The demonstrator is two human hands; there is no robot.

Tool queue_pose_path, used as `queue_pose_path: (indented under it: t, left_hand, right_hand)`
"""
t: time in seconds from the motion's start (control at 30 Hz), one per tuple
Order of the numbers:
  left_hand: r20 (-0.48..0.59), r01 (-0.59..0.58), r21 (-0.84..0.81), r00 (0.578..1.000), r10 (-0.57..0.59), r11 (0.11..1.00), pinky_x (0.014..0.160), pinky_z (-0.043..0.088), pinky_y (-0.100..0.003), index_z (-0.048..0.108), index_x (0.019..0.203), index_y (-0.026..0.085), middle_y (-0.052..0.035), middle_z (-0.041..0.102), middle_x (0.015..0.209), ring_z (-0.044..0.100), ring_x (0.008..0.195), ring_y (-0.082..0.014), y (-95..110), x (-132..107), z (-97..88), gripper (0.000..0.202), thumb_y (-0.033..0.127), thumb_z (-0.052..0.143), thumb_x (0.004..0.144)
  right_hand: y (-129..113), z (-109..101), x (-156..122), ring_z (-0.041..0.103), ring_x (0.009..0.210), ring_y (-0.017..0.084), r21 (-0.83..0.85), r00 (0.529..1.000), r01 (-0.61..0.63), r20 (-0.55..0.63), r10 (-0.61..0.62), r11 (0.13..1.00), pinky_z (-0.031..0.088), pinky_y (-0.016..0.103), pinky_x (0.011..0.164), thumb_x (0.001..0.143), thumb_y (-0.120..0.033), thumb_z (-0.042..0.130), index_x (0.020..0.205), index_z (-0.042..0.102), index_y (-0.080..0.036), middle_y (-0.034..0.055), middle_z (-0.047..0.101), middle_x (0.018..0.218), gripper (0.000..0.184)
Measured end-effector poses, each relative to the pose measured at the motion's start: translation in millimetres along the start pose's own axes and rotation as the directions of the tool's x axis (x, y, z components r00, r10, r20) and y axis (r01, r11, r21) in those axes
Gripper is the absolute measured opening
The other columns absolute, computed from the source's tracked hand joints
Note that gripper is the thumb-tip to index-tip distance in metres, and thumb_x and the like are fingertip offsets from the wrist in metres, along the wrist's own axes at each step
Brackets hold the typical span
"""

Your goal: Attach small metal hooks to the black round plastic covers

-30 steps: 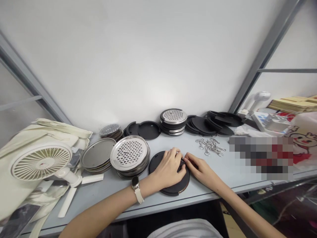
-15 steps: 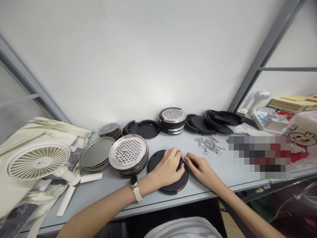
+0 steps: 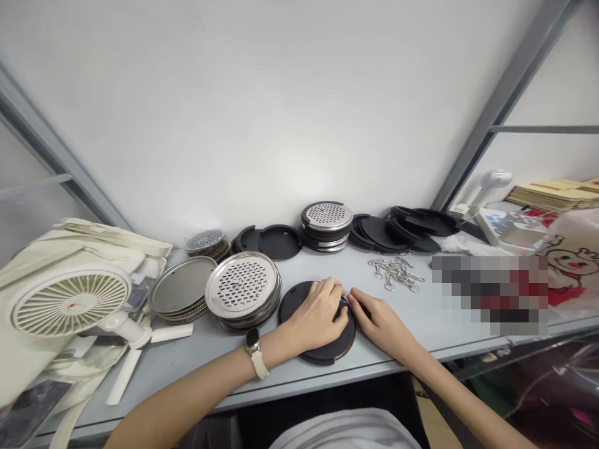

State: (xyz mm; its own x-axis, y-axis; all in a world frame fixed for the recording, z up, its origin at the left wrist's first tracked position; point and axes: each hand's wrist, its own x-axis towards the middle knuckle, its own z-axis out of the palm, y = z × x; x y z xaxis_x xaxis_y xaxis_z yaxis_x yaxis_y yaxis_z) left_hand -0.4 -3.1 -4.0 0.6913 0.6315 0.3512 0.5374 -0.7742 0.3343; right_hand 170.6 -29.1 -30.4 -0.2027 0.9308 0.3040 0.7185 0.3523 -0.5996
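Observation:
A round black disc [image 3: 297, 298] lies flat near the table's front edge. My left hand [image 3: 317, 317] rests on top of it, fingers curled down and pressing on its right part. My right hand [image 3: 379, 321] comes in from the right, its fingertips pinched at the disc's right rim, where a small metal piece shows between both hands. What exactly the pinch holds is too small to make out. A white-strapped watch [image 3: 255, 352] sits on my left wrist.
Left of the disc stand a stack of perforated steel plates [image 3: 242, 288] and a stack of plain steel trays [image 3: 182, 292]. A white fan [image 3: 70, 305] lies far left. Black discs [image 3: 279, 241], another plate stack [image 3: 326, 223] and loose metal clips [image 3: 395, 273] lie behind.
Both hands stay on the black disc at its right rim; only slight finger movement and a small shift of the camera view.

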Motion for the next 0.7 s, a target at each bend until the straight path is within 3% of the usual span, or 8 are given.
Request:
queue_pose_path:
  t: [0.23,0.7]
  left_hand:
    - [0.014,-0.015,-0.014,1.0,0.015,1.0,0.095,0.041,-0.04,0.049,0.106,0.017,-0.0078,0.053,0.11,0.051,0.104,-0.0229,0.2,0.6,-1.6,0.016,0.015,0.047,0.09]
    - [0.011,-0.03,0.001,0.999,0.03,1.0,0.096,0.04,-0.04,0.05,0.106,0.016,-0.0085,0.053,0.112,0.051,0.106,-0.0233,0.0,0.7,-2.1,0.016,0.016,0.048,0.09]
  right_hand:
    - [1.6,1.0,-0.9,0.054,0.054,0.018,-0.005,1.0,0.014,0.003,-0.014,1.0,0.037,0.027,0.055,0.098,-0.028,0.032,0.074,0.042,-0.024,-0.0005,0.056,0.063,0.026]
    - [3.5,0.9,-2.9,0.042,0.048,0.014,0.055,0.998,-0.051,-0.033,0.053,0.997,0.029,0.026,0.051,0.097,-0.034,0.038,0.065,0.034,-0.023,-0.005,0.041,0.054,0.033]
